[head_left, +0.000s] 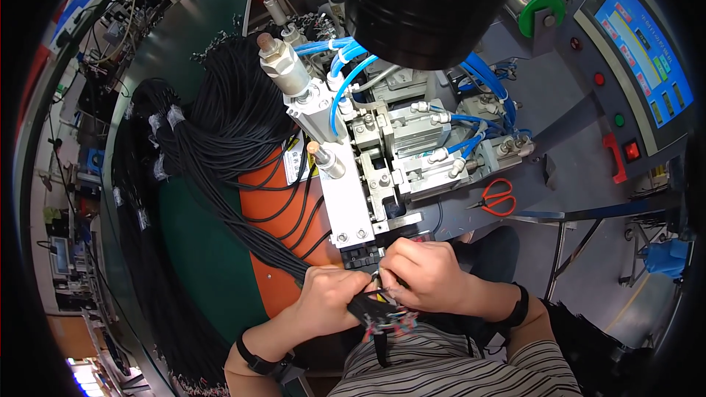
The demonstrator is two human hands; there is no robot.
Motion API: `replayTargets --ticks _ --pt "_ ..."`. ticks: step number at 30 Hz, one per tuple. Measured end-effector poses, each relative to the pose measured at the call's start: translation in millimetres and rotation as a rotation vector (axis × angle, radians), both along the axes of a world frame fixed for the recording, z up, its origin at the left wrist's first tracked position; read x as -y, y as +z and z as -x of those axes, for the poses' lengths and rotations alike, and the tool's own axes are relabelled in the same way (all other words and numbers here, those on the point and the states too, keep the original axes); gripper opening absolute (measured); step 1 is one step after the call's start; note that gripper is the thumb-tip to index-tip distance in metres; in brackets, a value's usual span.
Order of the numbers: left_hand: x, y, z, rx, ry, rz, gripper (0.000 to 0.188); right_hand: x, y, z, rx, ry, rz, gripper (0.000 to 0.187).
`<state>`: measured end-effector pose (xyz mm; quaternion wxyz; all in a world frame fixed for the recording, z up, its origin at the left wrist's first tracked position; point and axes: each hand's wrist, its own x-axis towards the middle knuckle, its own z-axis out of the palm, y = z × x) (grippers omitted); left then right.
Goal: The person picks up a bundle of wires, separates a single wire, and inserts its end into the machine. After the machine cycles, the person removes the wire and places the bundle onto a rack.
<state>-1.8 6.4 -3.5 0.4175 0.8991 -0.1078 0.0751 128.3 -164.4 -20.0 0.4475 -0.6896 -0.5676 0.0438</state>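
My left hand [331,295] is closed round a bundle of black cables [278,251], whose stripped ends [390,322] fan out below it in red, grey and other colours. Close beside it, my right hand [426,273] pinches a thin cable end at the thumb and fingertips; the exact grip is partly hidden. Both hands are just in front of the machine's dark lower block [360,255], under a white plate [346,202]. I cannot tell whether the pinched end touches the block.
Pneumatic cylinders [419,129] with blue hoses stand behind the plate. A large black cylinder [434,0] hangs overhead. Red-handled scissors [498,197] lie to the right, below a touch screen [643,51]. More black cables [239,103] are heaped on the green table [195,239] and orange surface [276,209].
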Motion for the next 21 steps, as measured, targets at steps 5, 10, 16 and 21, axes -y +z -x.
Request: replayTargets --ticks 5,10,16,21 --pt "10.6 6.3 3.0 0.034 0.167 -0.353 0.044 -2.5 -7.6 -1.6 0.168 -0.085 0.136 0.011" --pt "8.8 5.2 2.5 0.025 0.097 -0.43 0.058 -2.3 -9.6 -3.5 0.119 -0.071 0.18 0.015" --pt "9.5 5.5 -0.1 -0.006 0.101 -0.432 0.059 1.0 -12.9 -5.9 0.087 -0.029 0.182 0.011" --pt "9.4 6.8 -0.6 0.01 0.103 -0.396 0.059 1.9 -12.3 -1.8 0.078 -0.085 0.144 0.01"
